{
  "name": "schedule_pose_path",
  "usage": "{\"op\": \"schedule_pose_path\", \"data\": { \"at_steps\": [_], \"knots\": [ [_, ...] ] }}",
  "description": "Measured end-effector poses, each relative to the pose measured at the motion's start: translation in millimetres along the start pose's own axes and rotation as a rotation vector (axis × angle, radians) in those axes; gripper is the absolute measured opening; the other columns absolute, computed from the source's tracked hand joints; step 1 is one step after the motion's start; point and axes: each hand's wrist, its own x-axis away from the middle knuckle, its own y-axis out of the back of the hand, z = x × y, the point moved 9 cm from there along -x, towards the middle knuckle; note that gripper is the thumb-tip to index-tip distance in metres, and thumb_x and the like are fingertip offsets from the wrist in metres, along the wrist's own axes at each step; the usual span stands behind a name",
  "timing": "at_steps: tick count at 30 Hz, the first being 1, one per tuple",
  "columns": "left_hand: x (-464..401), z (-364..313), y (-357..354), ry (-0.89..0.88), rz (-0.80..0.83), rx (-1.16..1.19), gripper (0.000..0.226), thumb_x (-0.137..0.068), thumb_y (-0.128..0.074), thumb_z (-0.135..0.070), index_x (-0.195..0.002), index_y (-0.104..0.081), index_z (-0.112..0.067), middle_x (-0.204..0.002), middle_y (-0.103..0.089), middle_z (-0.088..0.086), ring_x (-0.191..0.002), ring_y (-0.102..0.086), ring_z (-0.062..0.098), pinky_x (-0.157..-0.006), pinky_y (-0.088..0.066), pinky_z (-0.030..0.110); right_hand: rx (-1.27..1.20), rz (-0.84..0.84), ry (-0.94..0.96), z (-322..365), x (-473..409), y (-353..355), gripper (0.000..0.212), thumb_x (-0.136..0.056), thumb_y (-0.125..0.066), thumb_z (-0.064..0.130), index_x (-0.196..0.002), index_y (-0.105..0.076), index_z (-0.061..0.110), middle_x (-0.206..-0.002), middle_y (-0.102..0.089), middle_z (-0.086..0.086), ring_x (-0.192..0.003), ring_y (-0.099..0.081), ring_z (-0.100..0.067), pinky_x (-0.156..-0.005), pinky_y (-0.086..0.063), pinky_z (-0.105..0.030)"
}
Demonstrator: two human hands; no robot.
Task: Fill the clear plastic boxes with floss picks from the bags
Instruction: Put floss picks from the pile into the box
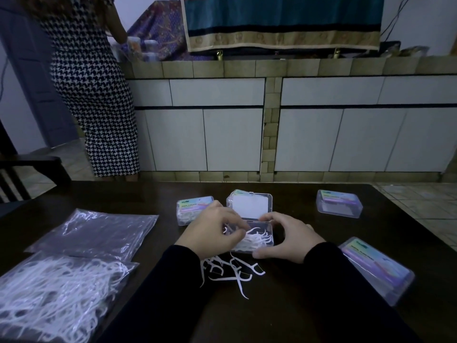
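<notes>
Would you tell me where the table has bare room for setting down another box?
Bare wood lies between the open box and the far right closed box, and along the near edge right of the loose picks. The left, with both bags, is crowded.

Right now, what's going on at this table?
A person is packing floss picks into an open clear box at the middle of the dark table. The left hand pinches picks over the box while the right hand steadies its right side. Loose picks lie just in front of it. Three closed boxes sit around; the one behind the left hand looks filled. On the left lie a bag of picks and flat empty bags.
</notes>
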Motion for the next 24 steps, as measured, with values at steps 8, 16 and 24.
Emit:
{"op": "schedule_pose_path", "data": {
  "at_steps": [8,16,24],
  "knots": [
    [1.8,28.5,20.9,0.104,-0.098,-0.047,0.010,-0.085,-0.068,-0.030,-0.093,-0.076,-0.029,-0.089,-0.071,-0.016,-0.088,-0.059,0.001,-0.084,-0.051,0.027,0.005,0.012,-0.018,1.1,2.4,0.8,0.080,-0.067,-0.077,0.059,-0.135,-0.038,0.041,-0.143,-0.043,0.012,-0.131,-0.038,-0.013,-0.112,-0.023,-0.043],
    [-3.6,16.8,6.2,0.141,-0.073,-0.151,0.010,-0.089,-0.061,-0.032,-0.091,-0.071,-0.029,-0.086,-0.059,-0.015,-0.084,-0.054,0.005,-0.076,-0.048,0.024,0.004,0.028,-0.020,1.3,3.3,0.8,0.081,-0.068,-0.077,0.058,-0.136,-0.037,0.040,-0.144,-0.042,0.012,-0.132,-0.038,-0.013,-0.113,-0.024,-0.045],
    [-1.7,27.7,24.7,0.184,-0.157,-0.207,0.010,-0.090,-0.062,-0.033,-0.088,-0.070,-0.028,-0.090,-0.059,-0.013,-0.092,-0.052,0.008,-0.076,-0.044,0.024,-0.006,0.026,-0.030,1.7,4.2,1.6,0.079,-0.068,-0.078,0.057,-0.135,-0.038,0.040,-0.145,-0.042,0.011,-0.132,-0.038,-0.014,-0.113,-0.023,-0.045]
  ]
}}
